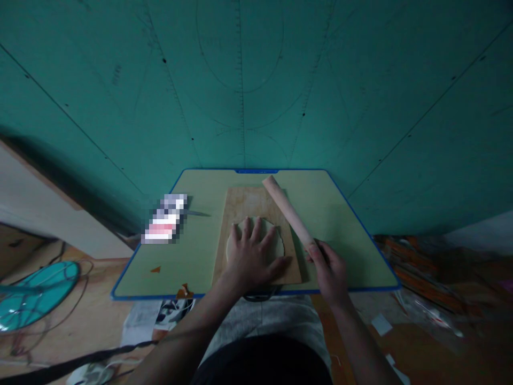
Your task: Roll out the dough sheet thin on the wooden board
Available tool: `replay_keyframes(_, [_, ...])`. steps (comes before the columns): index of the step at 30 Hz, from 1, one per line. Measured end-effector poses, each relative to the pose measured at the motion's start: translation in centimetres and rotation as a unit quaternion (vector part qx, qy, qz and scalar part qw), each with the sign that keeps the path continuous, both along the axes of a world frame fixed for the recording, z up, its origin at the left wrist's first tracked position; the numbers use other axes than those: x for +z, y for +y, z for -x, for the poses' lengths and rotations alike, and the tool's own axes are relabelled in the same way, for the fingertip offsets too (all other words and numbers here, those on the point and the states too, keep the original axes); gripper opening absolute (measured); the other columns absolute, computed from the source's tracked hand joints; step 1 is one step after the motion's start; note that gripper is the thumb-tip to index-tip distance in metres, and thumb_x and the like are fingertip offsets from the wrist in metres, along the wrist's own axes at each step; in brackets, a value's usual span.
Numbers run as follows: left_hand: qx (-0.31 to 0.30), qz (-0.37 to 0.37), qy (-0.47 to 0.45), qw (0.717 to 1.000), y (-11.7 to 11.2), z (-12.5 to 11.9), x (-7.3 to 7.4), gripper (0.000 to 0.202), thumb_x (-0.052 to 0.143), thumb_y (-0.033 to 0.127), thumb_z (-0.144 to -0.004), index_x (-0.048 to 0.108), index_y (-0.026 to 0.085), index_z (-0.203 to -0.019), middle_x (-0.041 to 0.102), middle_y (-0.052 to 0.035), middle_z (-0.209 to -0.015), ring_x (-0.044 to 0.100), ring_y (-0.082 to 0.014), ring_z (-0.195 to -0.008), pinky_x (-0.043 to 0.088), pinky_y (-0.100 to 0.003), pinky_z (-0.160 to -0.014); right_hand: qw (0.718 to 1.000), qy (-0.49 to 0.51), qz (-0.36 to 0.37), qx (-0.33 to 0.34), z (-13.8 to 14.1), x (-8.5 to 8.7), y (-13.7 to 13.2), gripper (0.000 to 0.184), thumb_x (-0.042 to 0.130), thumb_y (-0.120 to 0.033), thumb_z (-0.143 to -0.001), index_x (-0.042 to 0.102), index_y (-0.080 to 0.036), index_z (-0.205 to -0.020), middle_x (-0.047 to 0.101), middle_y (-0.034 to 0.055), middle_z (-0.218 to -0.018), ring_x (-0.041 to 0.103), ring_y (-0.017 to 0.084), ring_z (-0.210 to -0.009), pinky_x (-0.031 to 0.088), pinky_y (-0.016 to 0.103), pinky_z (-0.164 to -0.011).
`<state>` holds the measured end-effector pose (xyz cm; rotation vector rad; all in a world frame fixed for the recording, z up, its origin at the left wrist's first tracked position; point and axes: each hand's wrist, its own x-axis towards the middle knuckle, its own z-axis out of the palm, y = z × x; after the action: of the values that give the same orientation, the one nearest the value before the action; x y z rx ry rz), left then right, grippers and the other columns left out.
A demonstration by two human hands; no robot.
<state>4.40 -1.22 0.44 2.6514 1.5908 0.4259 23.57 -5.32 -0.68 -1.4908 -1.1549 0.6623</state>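
My left hand (251,248) lies flat with fingers spread on a round, flattened sheet of dough (279,243), covering much of it. Under the dough is a wooden cutting board (244,200) on a small table. In my right hand (331,267) I grip a wooden rolling pin (290,211) by its near end. The pin slants up and away to the left, over the board's right edge, clear of the dough. Whether its far end touches the board, I cannot tell.
The pale green tabletop (336,224) has a blue rim. At its left lie a blurred-out, pixelated item (166,219) and a thin knife-like blade (197,213). Small orange scraps (155,269) lie near the front left. A green wall (260,107) rises behind the table.
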Motion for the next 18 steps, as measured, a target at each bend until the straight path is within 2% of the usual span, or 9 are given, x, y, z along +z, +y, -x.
replay_keyframes(11, [-0.001,-0.004,-0.007,1.000,-0.01,-0.07,0.16,0.072,0.041,0.074,-0.087,0.047,0.030,-0.143,0.042,-0.0109,-0.150,0.022,-0.0435,-0.142,0.016,-0.071,-0.114,1.000,-0.003,-0.002,0.003,0.01,-0.12,0.05,0.046,0.056,-0.062,-0.085,0.070,-0.018,-0.086,0.063,0.0024,-0.066,0.056,0.017,-0.062,0.045,0.028,-0.056])
replay_keyframes(18, [-0.002,0.002,-0.006,1.000,0.15,-0.10,0.11,0.071,0.041,0.074,-0.087,0.048,0.029,-0.142,0.042,-0.0108,-0.149,0.024,-0.0430,-0.141,0.022,-0.066,-0.114,1.000,-0.007,-0.008,0.000,0.12,0.25,-0.01,0.045,0.056,-0.061,-0.085,0.070,-0.019,-0.085,0.063,0.0022,-0.065,0.056,0.017,-0.062,0.045,0.027,-0.056])
